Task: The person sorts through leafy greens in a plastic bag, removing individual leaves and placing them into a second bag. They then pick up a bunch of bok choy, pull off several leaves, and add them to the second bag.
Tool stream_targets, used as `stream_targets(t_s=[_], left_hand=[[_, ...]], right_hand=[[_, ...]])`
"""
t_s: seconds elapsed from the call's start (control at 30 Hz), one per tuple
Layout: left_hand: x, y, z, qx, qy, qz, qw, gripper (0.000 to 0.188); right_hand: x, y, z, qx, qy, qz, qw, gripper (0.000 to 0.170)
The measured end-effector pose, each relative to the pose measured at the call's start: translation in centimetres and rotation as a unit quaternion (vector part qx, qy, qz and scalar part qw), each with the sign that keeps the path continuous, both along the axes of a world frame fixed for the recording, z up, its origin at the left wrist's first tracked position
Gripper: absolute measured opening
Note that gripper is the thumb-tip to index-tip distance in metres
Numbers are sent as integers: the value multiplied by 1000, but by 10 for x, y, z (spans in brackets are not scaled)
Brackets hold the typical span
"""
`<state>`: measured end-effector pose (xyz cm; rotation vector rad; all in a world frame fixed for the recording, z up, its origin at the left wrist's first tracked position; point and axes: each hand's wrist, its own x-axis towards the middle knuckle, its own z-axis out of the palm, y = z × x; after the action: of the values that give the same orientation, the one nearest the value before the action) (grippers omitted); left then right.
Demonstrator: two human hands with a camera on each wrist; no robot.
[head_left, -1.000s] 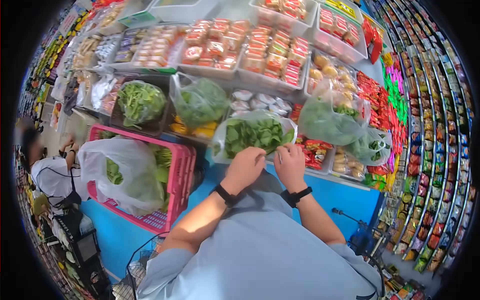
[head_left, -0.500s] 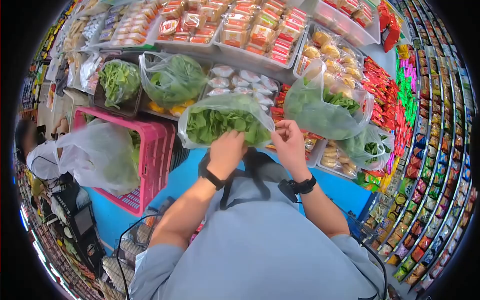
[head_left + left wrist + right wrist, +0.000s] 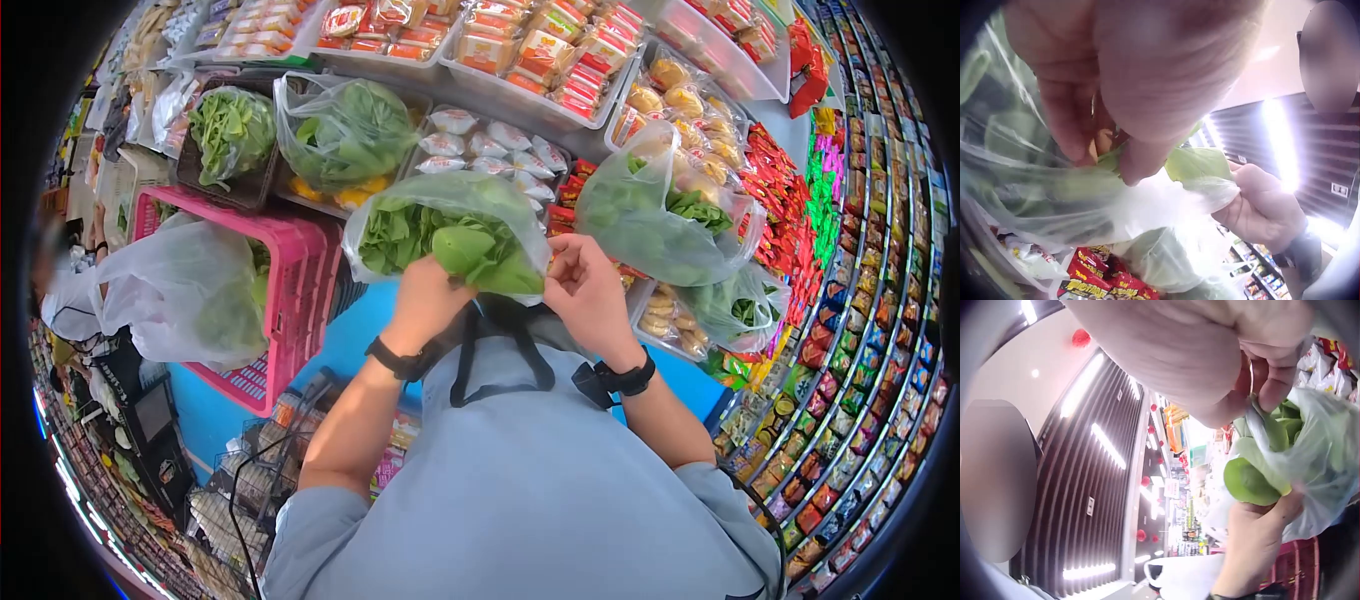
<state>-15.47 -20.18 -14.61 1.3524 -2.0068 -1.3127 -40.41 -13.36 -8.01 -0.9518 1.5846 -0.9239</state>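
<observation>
Greens bagged between 2 hands, seen from where an onlooker stands. The left hand (image 3: pixel 430 305) has its fingers bent at the near rim of a clear plastic bag (image 3: pixel 490 195); the left wrist view shows thumb and fingers pinching a broad leaf (image 3: pixel 465 248), which stands up just beyond them in the head view. The right hand (image 3: pixel 590 290) has thumb and fingers curled together on the film at the bag's right corner. The leafy greens (image 3: pixel 390 235) lie inside the bag, ahead of both sets of fingers and mostly beyond the left. Beyond the bag are white packets (image 3: pixel 490 150); to the right of the right fingers sits a filled bag of greens (image 3: pixel 635 220), and well to the left of the left fingers stands a pink crate (image 3: pixel 310 290).

Likely faults: the leaf could tear or bruise if the left fingers pull it against the bunch. The thin film could split at the right corner if the right fingers draw it tight, since only a small pinch bears the strain. Whether anything supports the bag's underside is hidden; if nothing does, a slackened right pinch could let the mouth tip towards the person and spill leaves.
</observation>
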Motion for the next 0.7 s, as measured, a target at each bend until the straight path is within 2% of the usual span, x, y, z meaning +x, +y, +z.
stream_targets(t_s=[0.13,0.23,0.43,0.53,0.63,0.7], left_hand=[[0,-15,3,46,15,47,998,33],[1,-23,6,85,18,73,993,34],[2,-26,10,166,35,70,983,35],[-2,-25,17,136,10,67,988,37],[-1,-19,4,-96,36,42,994,41],[3,-17,1,-65,37,27,997,40]], right_hand=[[2,-5,17,-1,-139,-26,990,46],[-3,-6,5,17,-225,-35,974,46],[0,-5,-3,38,-271,-71,959,45],[0,-7,-4,68,-246,-99,962,41],[-8,-9,-7,55,-61,-43,996,35],[-9,-13,2,-19,71,-12,997,33]])
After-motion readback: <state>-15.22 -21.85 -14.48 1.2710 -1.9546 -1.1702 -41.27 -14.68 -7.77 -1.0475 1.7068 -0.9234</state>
